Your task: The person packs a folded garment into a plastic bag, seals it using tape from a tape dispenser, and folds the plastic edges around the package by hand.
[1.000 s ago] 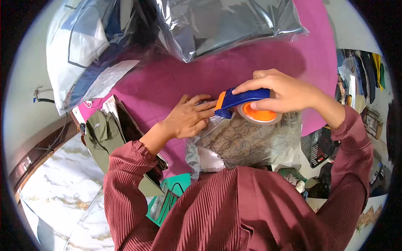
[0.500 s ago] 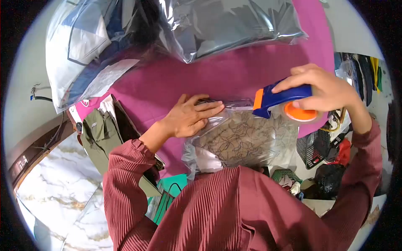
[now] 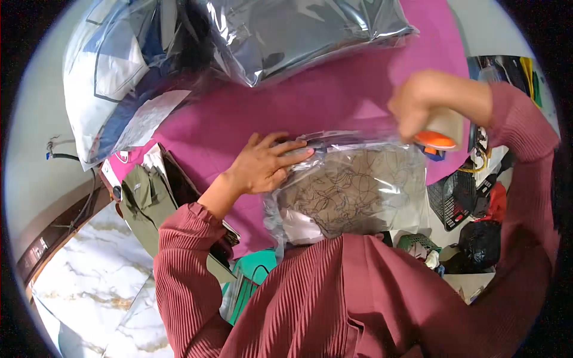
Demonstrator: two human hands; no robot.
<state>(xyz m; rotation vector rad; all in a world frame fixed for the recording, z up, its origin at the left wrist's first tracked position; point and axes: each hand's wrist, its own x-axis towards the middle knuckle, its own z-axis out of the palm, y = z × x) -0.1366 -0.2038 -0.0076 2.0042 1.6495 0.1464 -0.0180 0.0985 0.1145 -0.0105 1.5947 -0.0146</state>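
My left hand (image 3: 262, 162) lies flat with its fingers spread on the top left corner of a clear plastic bag (image 3: 298, 200). Inside the bag is folded brown fabric (image 3: 352, 191) with dark looping lines. Off the bag's upper right corner, my right hand (image 3: 418, 104) grips a tape dispenser (image 3: 437, 140) with an orange hub and a wide roll. The hand is turned over and slightly blurred, and it hides most of the dispenser's blue body. A shiny folded strip of plastic runs along the bag's top edge.
Large clear bags of folded garments (image 3: 298, 42) stand at the back of the pink cloth (image 3: 286, 107). Olive clothing (image 3: 146, 197) lies at the left, above a marble-patterned floor (image 3: 89, 268). At the right are a black basket (image 3: 450, 200) and a black plastic bag (image 3: 480, 244).
My right hand has moved right, away from my left hand, and has turned over with the tape dispenser. My left hand stays on the bag's corner.
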